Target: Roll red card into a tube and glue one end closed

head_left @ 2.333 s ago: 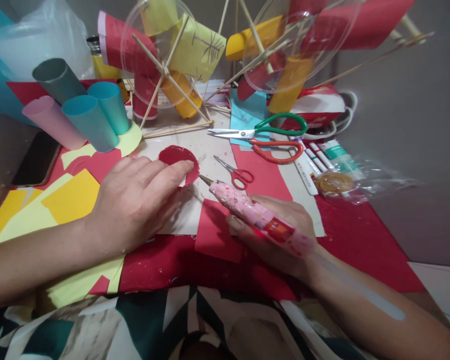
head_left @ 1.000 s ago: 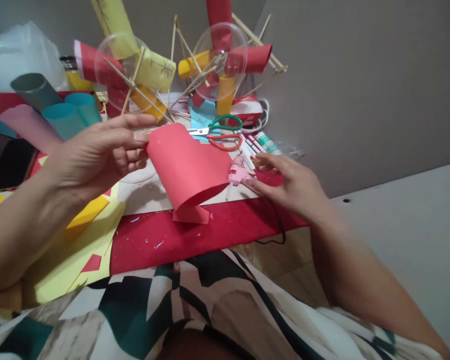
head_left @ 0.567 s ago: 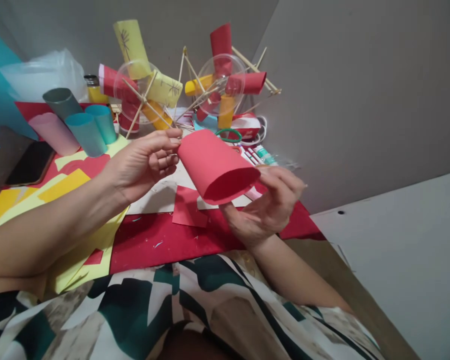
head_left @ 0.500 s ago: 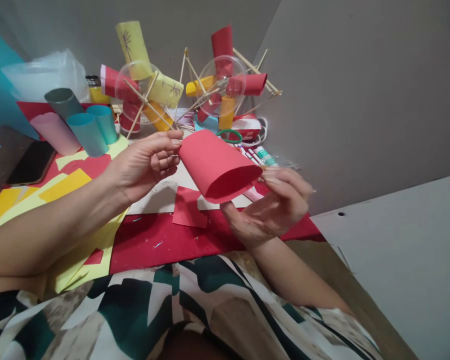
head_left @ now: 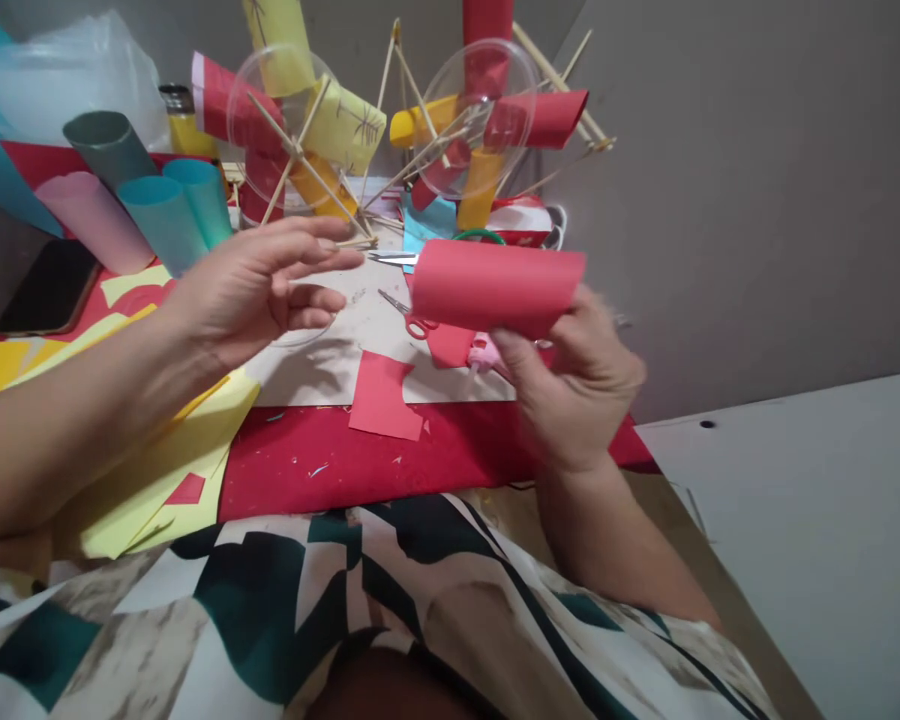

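A red paper tube (head_left: pixel 495 288) lies sideways in the air, gripped near its right end by my right hand (head_left: pixel 574 385), thumb underneath. My left hand (head_left: pixel 270 285) is apart from the tube, fingers loosely spread with nothing in them. Scissors with red handles (head_left: pixel 420 326) lie on the white board (head_left: pixel 322 375) below the tube, and the blades of another pair (head_left: pixel 392 258) stick out past its left end. Close to my right thumb is a pink glue gun (head_left: pixel 484 352), partly hidden. A cut piece of red paper (head_left: pixel 385 395) rests at the board's front edge.
Two wheel-like models of sticks, clear plastic discs (head_left: pixel 476 120) and coloured paper tubes stand at the back. Left are teal, pink and dark paper tubes (head_left: pixel 157 215), a phone (head_left: pixel 49 287) and yellow paper sheets (head_left: pixel 187 460). A grey wall (head_left: pixel 757 200) borders the right.
My left hand has let go of the red tube and drawn slightly left. My right hand has turned the tube level and moved it right. The camera view has shifted a little.
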